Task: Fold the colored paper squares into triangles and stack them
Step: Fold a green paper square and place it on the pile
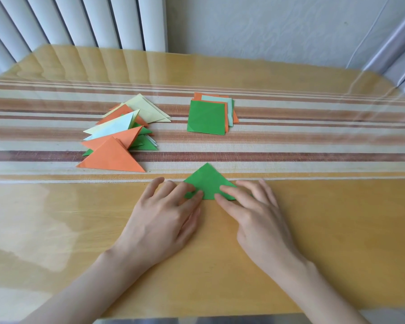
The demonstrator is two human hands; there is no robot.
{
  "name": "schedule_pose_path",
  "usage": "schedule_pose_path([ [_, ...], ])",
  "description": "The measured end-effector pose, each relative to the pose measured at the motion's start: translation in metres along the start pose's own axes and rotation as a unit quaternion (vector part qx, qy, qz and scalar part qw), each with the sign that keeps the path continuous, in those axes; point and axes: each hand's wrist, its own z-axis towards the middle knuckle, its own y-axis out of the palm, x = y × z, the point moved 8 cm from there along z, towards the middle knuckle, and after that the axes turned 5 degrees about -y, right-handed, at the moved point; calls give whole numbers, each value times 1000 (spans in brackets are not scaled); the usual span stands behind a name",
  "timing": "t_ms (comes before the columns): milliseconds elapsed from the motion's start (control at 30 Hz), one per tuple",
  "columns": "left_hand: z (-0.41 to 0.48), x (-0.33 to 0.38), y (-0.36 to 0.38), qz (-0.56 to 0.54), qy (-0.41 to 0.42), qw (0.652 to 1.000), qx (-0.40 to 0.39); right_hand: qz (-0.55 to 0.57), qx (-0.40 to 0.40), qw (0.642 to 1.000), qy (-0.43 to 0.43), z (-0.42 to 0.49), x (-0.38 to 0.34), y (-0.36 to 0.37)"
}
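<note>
A green paper folded into a triangle (207, 181) lies flat on the table, its point away from me. My left hand (166, 213) presses its near left part with straight fingers. My right hand (253, 211) presses the near right part the same way, and both hands cover the triangle's lower corners. To the far left lies a loose pile of folded triangles (119, 139) in orange, green, pale yellow and pale blue. A stack of unfolded squares (207, 116) with a green sheet on top sits behind the triangle, orange and pale sheets peeking out beneath.
A striped cloth runner (290, 146) crosses the glossy wooden table (337, 230) under a clear cover. White vertical blinds (68, 19) and a wall stand behind the table. The table's near edge (197, 320) is at the bottom of the view.
</note>
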Motion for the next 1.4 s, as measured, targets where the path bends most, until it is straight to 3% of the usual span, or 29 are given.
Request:
schedule_pose_path([
  [233, -8, -6, -3, 19, -6, 1000, 22, -27, 13, 999, -10, -6, 23, -14],
  [433, -12, -15, -16, 43, -101, 990, 85, -14, 44, 998, -35, -5, 20, -15],
  [667, 3, -41, 8, -9, -268, 963, -13, 98, 58, 994, 1, 15, 28, -13],
  [767, 5, -40, 15, -31, -275, 961, -1, 209, 10, 976, 52, 42, 44, -4],
  [833, 4, -41, 15, -38, -274, 961, 9, 239, -52, 969, 37, 61, 43, 5],
  [967, 4, -40, 16, -35, -276, 960, 15, 236, -180, 954, -31, 86, 27, 24],
  [1067, 4, -41, 15, -35, -274, 961, 23, 215, -231, 947, -63, 93, 18, 31],
  [1267, 3, -42, 13, -51, -274, 960, 28, 207, -226, 951, -43, 97, 20, 24],
  [1400, 5, -43, 11, -80, -285, 955, 21, 241, -192, 949, 73, 88, 33, 21],
])
